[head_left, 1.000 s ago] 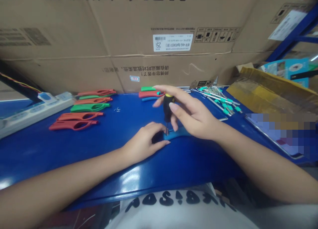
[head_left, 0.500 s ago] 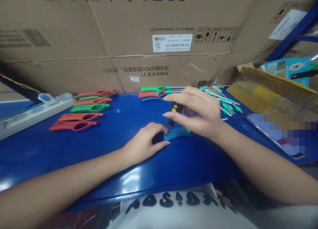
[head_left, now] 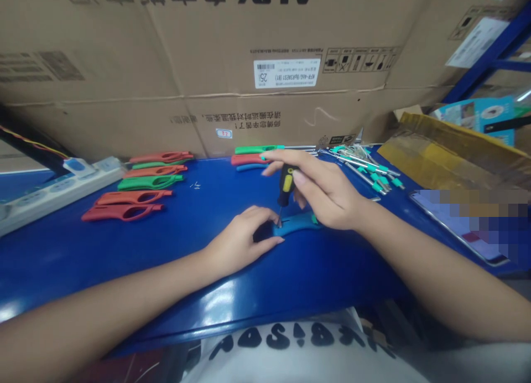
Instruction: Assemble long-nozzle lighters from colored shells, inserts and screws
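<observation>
A blue stick-lighter handle (head_left: 299, 223) lies on its side on the table, a green part showing near its right end. My left hand (head_left: 244, 236) steadies its left end, fingertips at the upper edge and thumb at the lower. My right hand (head_left: 327, 192) grips a black and yellow screwdriver (head_left: 286, 187) between thumb and fingers. The screwdriver stands nearly upright, its thin shaft reaching down to the handle beside my left fingertips. My right hand covers the handle's right end. Whether the tip sits in a screw is too small to tell.
Red, orange and green handles (head_left: 124, 211) lie in a row at left, near a white power strip (head_left: 62, 192). Behind my right hand are more lighters (head_left: 253, 150) and metal tubes with green ends (head_left: 373, 170). A phone (head_left: 460, 228) lies at right, before a large cardboard box (head_left: 224, 56).
My right hand has shifted slightly left and changed its hold on the screwdriver, which now stands more upright with more of it showing. My left hand and the blue handle have stayed put.
</observation>
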`<act>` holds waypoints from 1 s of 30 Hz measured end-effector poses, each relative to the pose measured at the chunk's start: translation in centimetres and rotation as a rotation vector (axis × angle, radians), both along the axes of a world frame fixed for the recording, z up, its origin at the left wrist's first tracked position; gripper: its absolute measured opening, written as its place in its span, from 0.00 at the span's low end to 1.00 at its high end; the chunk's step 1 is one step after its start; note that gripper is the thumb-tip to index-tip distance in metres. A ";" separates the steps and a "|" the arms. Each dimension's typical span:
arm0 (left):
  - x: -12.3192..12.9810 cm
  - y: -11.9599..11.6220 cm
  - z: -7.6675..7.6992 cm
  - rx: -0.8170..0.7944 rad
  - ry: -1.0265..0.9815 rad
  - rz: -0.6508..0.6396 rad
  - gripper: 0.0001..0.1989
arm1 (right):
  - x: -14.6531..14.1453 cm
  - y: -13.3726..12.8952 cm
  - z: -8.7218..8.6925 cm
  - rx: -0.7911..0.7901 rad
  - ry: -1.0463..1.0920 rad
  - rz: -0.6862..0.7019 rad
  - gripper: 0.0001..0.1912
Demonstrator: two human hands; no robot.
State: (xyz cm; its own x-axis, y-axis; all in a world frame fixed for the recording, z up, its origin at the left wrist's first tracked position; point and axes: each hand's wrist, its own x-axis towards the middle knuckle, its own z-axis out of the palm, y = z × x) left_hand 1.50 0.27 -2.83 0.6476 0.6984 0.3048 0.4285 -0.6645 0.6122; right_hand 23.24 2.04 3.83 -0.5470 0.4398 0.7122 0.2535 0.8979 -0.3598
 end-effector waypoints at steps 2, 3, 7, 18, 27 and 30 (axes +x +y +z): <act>-0.1 0.0 -0.1 0.005 0.000 0.000 0.09 | -0.1 -0.2 0.1 -0.089 -0.007 0.005 0.20; -0.1 0.0 -0.1 0.010 -0.001 -0.001 0.09 | -0.1 -0.2 0.1 -0.061 0.006 -0.027 0.19; -0.1 -0.1 -0.2 0.037 -0.011 0.002 0.10 | -0.1 -0.4 0.3 0.224 0.029 -0.156 0.19; -0.1 0.0 -0.2 0.025 -0.004 0.003 0.10 | -0.5 -0.1 -0.8 0.326 0.046 -0.194 0.17; -0.2 0.0 -0.2 0.029 0.011 0.007 0.09 | -0.7 -0.7 0.1 0.137 0.027 -0.161 0.17; -0.1 0.1 -0.2 0.027 0.014 0.010 0.10 | -0.5 -0.5 0.2 0.184 0.027 -0.187 0.18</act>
